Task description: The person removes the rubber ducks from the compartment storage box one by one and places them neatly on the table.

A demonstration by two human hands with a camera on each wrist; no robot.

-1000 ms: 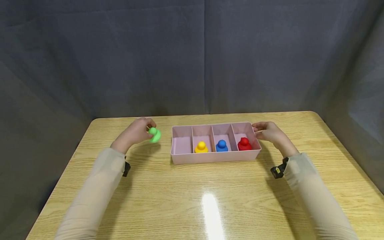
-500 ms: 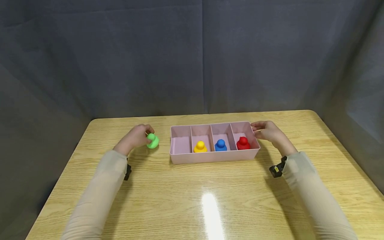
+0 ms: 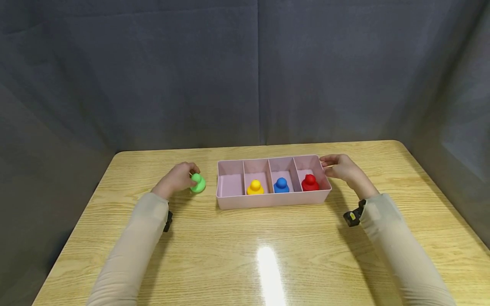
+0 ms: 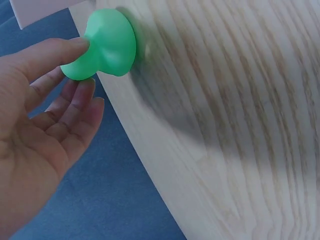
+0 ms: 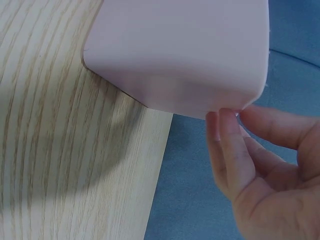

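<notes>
Tabletop (image 3: 245, 255): hands flanking tray (image 3: 273, 199).

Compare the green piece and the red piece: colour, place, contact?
The green piece stands on the bare table, left of the pink tray; the red piece sits in the tray's rightmost compartment. The left hand pinches the green piece by its knob; no hand touches the red piece, and the right hand only rests at the tray's end. Both share the same knobbed, flared shape.

Wooden table (image 3: 268, 238), grey backdrop (image 3: 245, 72)
</notes>
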